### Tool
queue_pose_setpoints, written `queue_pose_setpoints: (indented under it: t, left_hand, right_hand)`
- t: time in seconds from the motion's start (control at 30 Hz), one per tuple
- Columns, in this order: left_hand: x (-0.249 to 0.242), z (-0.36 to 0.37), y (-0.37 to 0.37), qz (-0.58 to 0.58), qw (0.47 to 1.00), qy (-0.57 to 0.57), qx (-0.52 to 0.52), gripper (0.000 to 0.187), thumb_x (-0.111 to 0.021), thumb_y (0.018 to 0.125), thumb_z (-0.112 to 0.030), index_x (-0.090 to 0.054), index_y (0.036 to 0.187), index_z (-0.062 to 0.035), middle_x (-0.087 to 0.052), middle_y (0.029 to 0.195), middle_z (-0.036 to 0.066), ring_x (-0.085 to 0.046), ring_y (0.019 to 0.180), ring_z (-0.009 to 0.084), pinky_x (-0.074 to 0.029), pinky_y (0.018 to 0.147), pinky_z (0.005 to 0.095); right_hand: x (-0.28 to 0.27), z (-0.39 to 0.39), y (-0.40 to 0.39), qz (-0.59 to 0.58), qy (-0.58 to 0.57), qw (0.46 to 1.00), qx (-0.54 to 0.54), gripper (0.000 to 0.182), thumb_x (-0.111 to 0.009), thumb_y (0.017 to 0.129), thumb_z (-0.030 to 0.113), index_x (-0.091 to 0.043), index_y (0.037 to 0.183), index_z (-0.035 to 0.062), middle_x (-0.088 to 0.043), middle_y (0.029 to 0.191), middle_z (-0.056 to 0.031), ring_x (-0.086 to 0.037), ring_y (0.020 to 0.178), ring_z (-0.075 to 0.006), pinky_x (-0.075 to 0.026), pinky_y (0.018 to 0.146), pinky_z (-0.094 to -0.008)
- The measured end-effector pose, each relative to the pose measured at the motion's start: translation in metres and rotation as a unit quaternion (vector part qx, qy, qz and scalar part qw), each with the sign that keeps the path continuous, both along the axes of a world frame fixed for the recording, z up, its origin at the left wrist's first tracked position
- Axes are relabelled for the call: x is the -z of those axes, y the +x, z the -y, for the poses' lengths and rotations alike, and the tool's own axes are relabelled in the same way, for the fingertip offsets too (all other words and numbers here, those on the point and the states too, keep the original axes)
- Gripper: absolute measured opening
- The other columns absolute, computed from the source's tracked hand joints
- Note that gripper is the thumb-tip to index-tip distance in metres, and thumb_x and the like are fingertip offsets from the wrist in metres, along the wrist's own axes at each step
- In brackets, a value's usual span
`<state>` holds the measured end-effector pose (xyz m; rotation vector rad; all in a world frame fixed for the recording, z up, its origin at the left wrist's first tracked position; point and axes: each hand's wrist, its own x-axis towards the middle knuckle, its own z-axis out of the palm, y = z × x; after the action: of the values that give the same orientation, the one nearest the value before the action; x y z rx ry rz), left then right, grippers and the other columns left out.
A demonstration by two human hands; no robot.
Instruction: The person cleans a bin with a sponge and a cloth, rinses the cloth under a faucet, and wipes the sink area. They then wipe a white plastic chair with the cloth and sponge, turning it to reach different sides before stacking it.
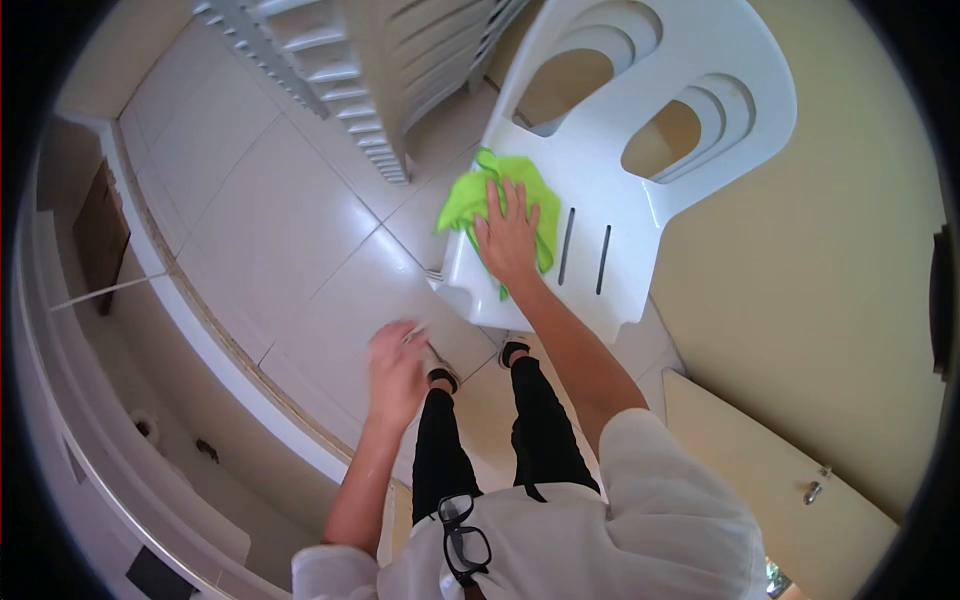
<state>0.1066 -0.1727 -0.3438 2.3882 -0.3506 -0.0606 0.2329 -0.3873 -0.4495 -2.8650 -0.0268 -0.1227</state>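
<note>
A white plastic chair (pixel 585 290) with two oval openings in its backrest stands in front of me. My right hand (pixel 508 235) lies flat with fingers spread on a bright green cloth (pixel 540 190), pressing it to the seat near the left edge. Part of the cloth is bunched and hangs over that edge. My left hand (pixel 397 370) is raised over the floor, left of the seat's front corner. Motion smears its fingers, which look bent, and I cannot tell if they hold anything.
Stacked white plastic chairs (pixel 350 70) stand at the top, left of the chair. A beige wall (pixel 800 260) runs along the right, with a cream door (pixel 760 450) at lower right. Pale floor tiles (pixel 270 230) reach a raised edge (pixel 215 345) on the left.
</note>
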Motion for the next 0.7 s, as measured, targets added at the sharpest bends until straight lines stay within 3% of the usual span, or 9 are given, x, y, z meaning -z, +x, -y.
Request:
queue_pose_setpoints:
  t: [0.1, 0.17, 0.27, 0.33, 0.37, 0.47, 0.53, 0.6, 0.7]
  left_hand:
    - [0.036, 0.093, 0.082, 0.081, 0.992, -0.098, 0.018, 0.05, -0.049, 0.065, 0.016, -0.055, 0.111, -0.0027, -0.053, 0.114, 0.017, -0.049, 0.107, 0.0374, -0.042, 0.091, 0.042]
    - [0.052, 0.133, 0.129, 0.068, 0.991, -0.113, -0.023, 0.051, -0.048, 0.068, 0.015, -0.052, 0.115, -0.0021, -0.05, 0.117, 0.018, -0.049, 0.108, 0.0383, -0.043, 0.09, 0.0411]
    - [0.087, 0.171, 0.173, 0.097, 0.988, -0.091, -0.075, 0.049, -0.049, 0.071, 0.013, -0.048, 0.118, 0.0013, -0.047, 0.121, 0.018, -0.049, 0.109, 0.0384, -0.044, 0.088, 0.0385]
    - [0.106, 0.193, 0.183, 0.041, 0.981, -0.017, -0.187, 0.045, -0.05, 0.077, 0.005, -0.046, 0.122, 0.0037, -0.045, 0.126, 0.018, -0.045, 0.115, 0.0361, -0.038, 0.096, 0.043]
    - [0.111, 0.207, 0.181, 0.046, 0.981, -0.014, -0.186, 0.045, -0.05, 0.077, 0.005, -0.046, 0.122, 0.0037, -0.045, 0.126, 0.018, -0.045, 0.115, 0.0361, -0.038, 0.096, 0.043]
    - [0.139, 0.256, 0.16, 0.084, 0.975, 0.195, -0.067, 0.042, -0.043, 0.086, -0.008, -0.043, 0.126, 0.0046, -0.043, 0.128, 0.021, -0.034, 0.125, 0.0362, -0.017, 0.107, 0.0548]
    - [0.139, 0.29, 0.171, 0.098, 0.986, 0.103, -0.086, 0.045, -0.046, 0.081, 0.0, -0.043, 0.126, 0.0055, -0.042, 0.13, 0.022, -0.036, 0.122, 0.0388, -0.022, 0.105, 0.0516]
    - [0.136, 0.323, 0.184, 0.096, 0.99, 0.044, -0.092, 0.046, -0.047, 0.08, 0.001, -0.042, 0.126, 0.0055, -0.043, 0.13, 0.021, -0.037, 0.12, 0.04, -0.024, 0.105, 0.0503]
    - [0.131, 0.364, 0.207, 0.063, 0.989, -0.018, -0.13, 0.046, -0.044, 0.088, -0.008, -0.037, 0.131, 0.0045, -0.042, 0.131, 0.021, -0.037, 0.12, 0.0401, -0.027, 0.103, 0.0459]
  right_hand:
    - [0.014, 0.015, 0.05, 0.032, 0.005, 0.999, 0.005, 0.06, -0.05, 0.086, 0.033, -0.031, 0.138, 0.0099, -0.032, 0.139, -0.0165, -0.024, 0.132, -0.0368, -0.02, 0.102, -0.0602]
    - [0.018, 0.029, 0.068, 0.067, 0.049, 0.996, -0.036, 0.059, -0.05, 0.086, 0.034, -0.034, 0.137, 0.0092, -0.032, 0.139, -0.0169, -0.025, 0.132, -0.0353, -0.019, 0.103, -0.0579]
    - [0.03, 0.063, 0.075, 0.081, 0.016, 0.989, -0.119, 0.059, -0.051, 0.085, 0.036, -0.036, 0.136, 0.0109, -0.034, 0.14, -0.0141, -0.027, 0.132, -0.0323, -0.019, 0.104, -0.0559]
    - [0.028, 0.093, 0.081, 0.073, -0.001, 0.986, -0.151, 0.058, -0.051, 0.085, 0.037, -0.037, 0.136, 0.0126, -0.034, 0.14, -0.0122, -0.028, 0.132, -0.0314, -0.019, 0.104, -0.0554]
    - [0.024, 0.109, 0.086, 0.068, -0.022, 0.98, -0.183, 0.058, -0.051, 0.085, 0.038, -0.037, 0.136, 0.0143, -0.035, 0.14, -0.0103, -0.028, 0.132, -0.0306, -0.019, 0.105, -0.0549]
    - [0.022, 0.159, 0.095, 0.05, -0.053, 0.98, -0.188, 0.054, -0.049, 0.086, 0.036, -0.039, 0.135, 0.0175, -0.036, 0.141, -0.0062, -0.029, 0.132, -0.0247, -0.019, 0.107, -0.0498]
    - [0.011, 0.191, 0.1, 0.029, -0.107, 0.967, -0.23, 0.05, -0.047, 0.087, 0.03, -0.04, 0.135, 0.0177, -0.033, 0.143, -0.0037, -0.03, 0.131, -0.0179, -0.019, 0.109, -0.043]
    - [0.0, 0.223, 0.114, 0.039, -0.122, 0.953, -0.273, 0.049, -0.047, 0.086, 0.026, -0.041, 0.134, 0.0164, -0.032, 0.144, -0.0025, -0.031, 0.13, -0.0172, -0.021, 0.11, -0.0413]
    - [-0.014, 0.253, 0.133, 0.046, -0.151, 0.929, -0.335, 0.049, -0.047, 0.084, 0.018, -0.043, 0.132, 0.0133, -0.031, 0.144, 0.0001, -0.034, 0.127, -0.0147, -0.023, 0.11, -0.0363]
